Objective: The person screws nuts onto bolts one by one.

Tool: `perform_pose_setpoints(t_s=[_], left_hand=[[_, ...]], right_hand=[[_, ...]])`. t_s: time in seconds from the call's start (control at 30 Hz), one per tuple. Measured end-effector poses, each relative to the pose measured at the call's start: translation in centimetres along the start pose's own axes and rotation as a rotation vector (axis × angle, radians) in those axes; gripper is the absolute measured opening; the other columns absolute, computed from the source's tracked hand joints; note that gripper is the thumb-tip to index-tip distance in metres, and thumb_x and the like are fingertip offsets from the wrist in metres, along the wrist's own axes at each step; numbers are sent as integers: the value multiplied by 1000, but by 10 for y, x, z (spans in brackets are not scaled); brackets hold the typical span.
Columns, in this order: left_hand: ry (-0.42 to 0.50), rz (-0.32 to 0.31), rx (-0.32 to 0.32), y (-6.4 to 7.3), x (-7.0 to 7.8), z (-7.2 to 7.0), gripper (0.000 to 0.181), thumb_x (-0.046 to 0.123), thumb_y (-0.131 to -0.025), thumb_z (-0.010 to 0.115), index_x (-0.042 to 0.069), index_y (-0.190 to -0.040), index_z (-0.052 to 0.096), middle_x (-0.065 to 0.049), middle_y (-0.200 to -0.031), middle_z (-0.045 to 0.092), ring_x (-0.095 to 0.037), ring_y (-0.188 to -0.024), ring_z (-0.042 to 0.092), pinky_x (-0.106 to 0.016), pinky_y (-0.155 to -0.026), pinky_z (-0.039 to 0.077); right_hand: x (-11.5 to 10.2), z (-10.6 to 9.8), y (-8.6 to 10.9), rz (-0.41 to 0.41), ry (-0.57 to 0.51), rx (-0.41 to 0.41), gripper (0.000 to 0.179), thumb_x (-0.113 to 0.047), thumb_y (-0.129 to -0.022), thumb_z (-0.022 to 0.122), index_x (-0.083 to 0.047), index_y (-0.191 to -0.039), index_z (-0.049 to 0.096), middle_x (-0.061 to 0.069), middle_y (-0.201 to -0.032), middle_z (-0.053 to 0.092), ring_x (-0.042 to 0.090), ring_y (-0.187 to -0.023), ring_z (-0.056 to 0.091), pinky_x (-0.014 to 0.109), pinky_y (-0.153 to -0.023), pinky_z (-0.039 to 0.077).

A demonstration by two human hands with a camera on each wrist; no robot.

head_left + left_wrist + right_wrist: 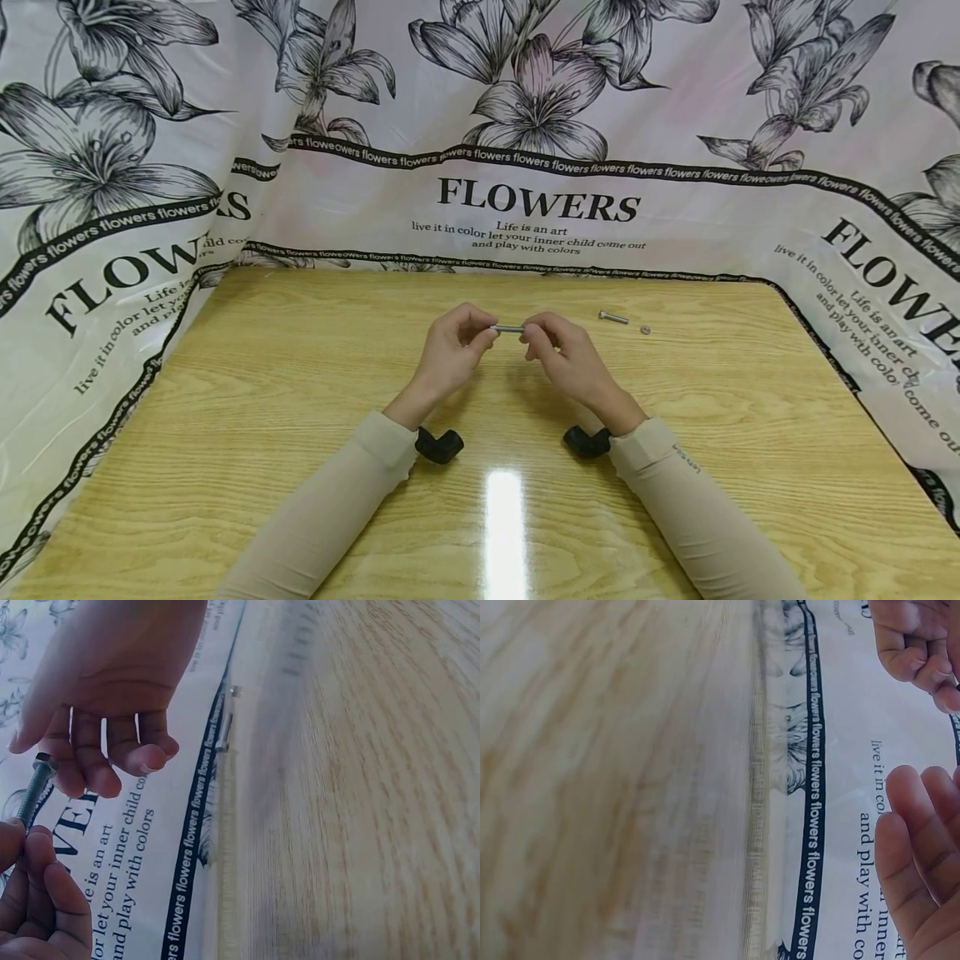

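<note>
Above the table, a greenish-silver threaded bolt (34,787) spans the gap between the two hands, almost level in the head view. My left hand (447,350) pinches one end of its shaft between thumb and fingertips. At the other end is a six-sided metal piece (46,762). The thumb and index finger of my right hand (564,354) grip around that end, the other fingers loosely bent. In the right wrist view my left hand (919,649) shows at the top right, with the bolt mostly outside the frame.
Another bolt (613,317) lies on the wood-grain table (300,367) beyond my right hand, with a small nut (645,330) to its right. A flower-printed cloth (337,200) stands along the back and sides. Black wrist-worn pieces (440,446) project inward at both cuffs.
</note>
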State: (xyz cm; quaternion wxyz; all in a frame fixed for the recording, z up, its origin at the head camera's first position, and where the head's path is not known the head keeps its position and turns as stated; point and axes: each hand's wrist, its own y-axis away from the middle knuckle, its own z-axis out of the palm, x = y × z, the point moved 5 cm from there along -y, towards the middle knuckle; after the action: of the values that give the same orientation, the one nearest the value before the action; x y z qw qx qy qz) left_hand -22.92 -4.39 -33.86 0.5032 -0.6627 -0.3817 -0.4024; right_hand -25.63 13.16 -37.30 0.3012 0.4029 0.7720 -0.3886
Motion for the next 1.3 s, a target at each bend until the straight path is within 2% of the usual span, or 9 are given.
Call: perform_pose_setpoints(t_s=[0.17,0.3,0.4,0.57,0.67,0.83,1.0,1.07,1.3], left_hand=[[-11,-1,4,2,6,-1,11,-7,-91,58,-8,-101,61,-23,-95,64,-25,-82,62,-30,-73,53],[-7,-3,2,1,5,-1,11,-7,-91,58,-8,-102,61,-23,-96,64,-34,-84,63,-30,-73,53],[-6,-5,-1,1,4,-1,11,-6,-92,58,-7,-102,61,-23,-96,64,-38,-86,62,-30,-73,52],[-12,-10,-2,1,5,-1,10,-6,-92,58,-7,-101,61,-22,-96,64,-33,-85,62,-29,-74,52],[-9,-9,-3,2,6,-1,11,-6,-92,58,-9,-102,60,-24,-97,64,-36,-86,62,-28,-73,52],[-16,-6,0,0,4,-1,12,-7,-92,58,-12,-103,59,-25,-96,64,-36,-85,62,-27,-72,52],[-13,-2,11,-5,-19,0,11,-2,-92,60,-6,-103,62,-20,-96,65,-35,-85,63,-29,-72,52],[-5,-3,14,-7,-29,0,11,0,-92,61,-2,-103,63,-17,-96,66,-36,-86,63,-30,-72,52],[8,11,22,-7,-32,0,10,1,-91,62,-1,-101,63,-9,-93,66,-26,-83,63,-31,-73,53]], right_hand=[[-1,0,1,-14,-5,-15,22,-21,-99,54,-11,-118,57,8,-93,63,19,-76,62,37,-66,50],[-6,-1,2,-56,-2,-11,34,-15,-94,62,-10,-125,51,10,-99,63,18,-76,61,39,-67,50],[-11,-2,2,-88,-11,-4,35,-7,-92,64,-7,-124,50,15,-102,63,20,-76,63,40,-69,51],[-20,-1,1,-141,-20,5,24,2,-92,59,1,-115,52,17,-93,63,28,-72,63,40,-65,50],[-18,-1,1,-131,-13,11,19,0,-94,57,-1,-113,54,12,-87,63,30,-71,63,40,-60,48],[-6,0,0,-51,-11,6,13,-15,-99,53,-9,-109,59,8,-88,63,25,-75,63,37,-63,49],[-1,0,0,-30,-19,-8,22,-24,-102,48,-8,-110,60,15,-93,63,22,-76,63,35,-65,50],[-1,0,0,-35,-15,-12,23,-23,-101,49,-7,-115,58,14,-94,63,22,-75,62,36,-63,50],[-3,-1,2,-32,-7,-11,34,-16,-93,64,-13,-124,51,4,-100,60,16,-78,62,39,-68,50]])
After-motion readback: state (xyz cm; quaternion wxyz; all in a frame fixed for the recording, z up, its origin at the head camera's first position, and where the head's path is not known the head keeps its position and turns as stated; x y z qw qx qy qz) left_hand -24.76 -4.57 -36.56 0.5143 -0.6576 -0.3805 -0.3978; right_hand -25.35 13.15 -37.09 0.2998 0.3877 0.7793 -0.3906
